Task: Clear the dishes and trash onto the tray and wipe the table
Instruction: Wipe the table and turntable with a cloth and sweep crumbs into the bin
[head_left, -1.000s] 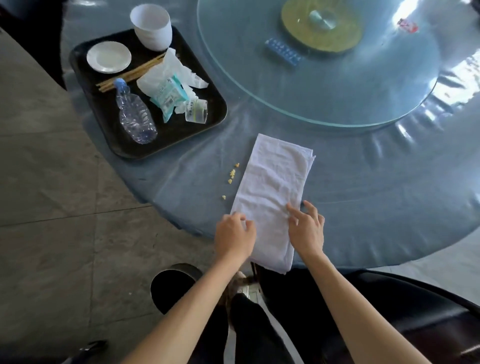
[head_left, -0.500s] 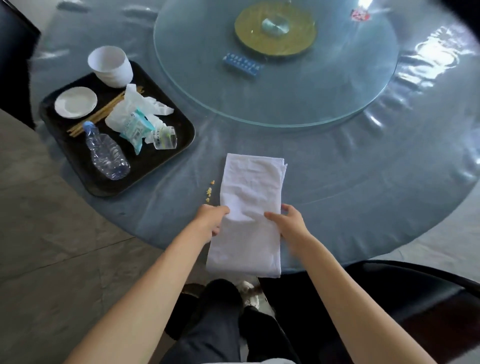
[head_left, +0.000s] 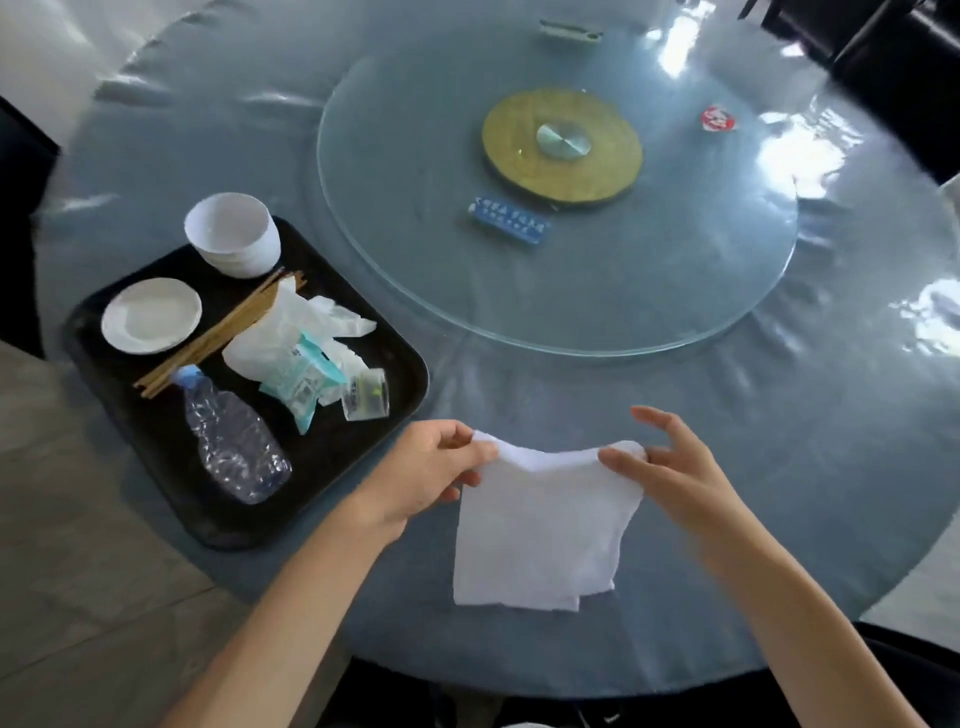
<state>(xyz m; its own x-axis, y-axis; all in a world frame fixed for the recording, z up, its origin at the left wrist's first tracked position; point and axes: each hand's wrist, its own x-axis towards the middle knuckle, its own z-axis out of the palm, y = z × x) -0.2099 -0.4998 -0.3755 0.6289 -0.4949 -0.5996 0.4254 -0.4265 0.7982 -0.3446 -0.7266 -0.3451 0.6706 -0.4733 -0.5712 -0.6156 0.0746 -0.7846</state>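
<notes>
Holding a folded white cloth (head_left: 540, 525) by its far corners, the left hand (head_left: 423, 480) and right hand (head_left: 670, 470) each keep a pinching grip on it above the near edge of the round desk (head_left: 779, 441). To the left, a black tray (head_left: 171, 462) carries bowls (head_left: 232, 241), a saucer (head_left: 150, 315), chopsticks (head_left: 208, 338), a bottle (head_left: 234, 441) and wrappers (head_left: 296, 353).

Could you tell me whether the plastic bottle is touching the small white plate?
Apart: the head view shows bare black tray and chopsticks between the bottle and plate.
</notes>
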